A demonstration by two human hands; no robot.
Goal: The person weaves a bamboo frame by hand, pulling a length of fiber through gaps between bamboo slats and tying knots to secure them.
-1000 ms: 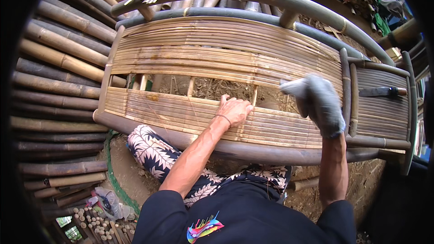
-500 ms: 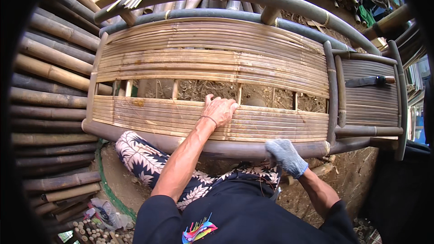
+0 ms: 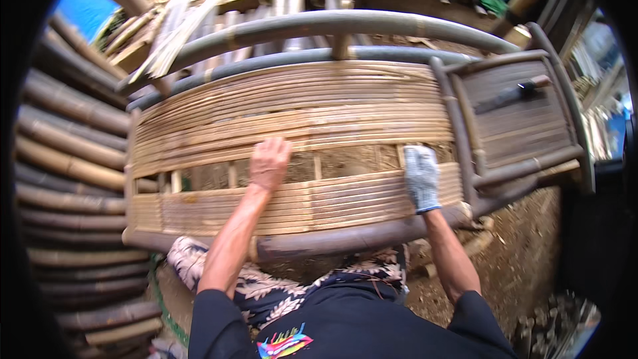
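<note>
Over the tan bamboo-slat bench seat (image 3: 365,198), the bare left hand (image 3: 269,163) and, farther right, the grey-gloved right hand (image 3: 421,178) have grips I cannot tell.

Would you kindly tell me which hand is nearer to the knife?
Right: the gloved right hand is left of the knife; the bare left hand is much farther left.

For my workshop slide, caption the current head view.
Bare left hand and gloved right hand at a slatted bamboo bench, a knife lying farther right.
</note>
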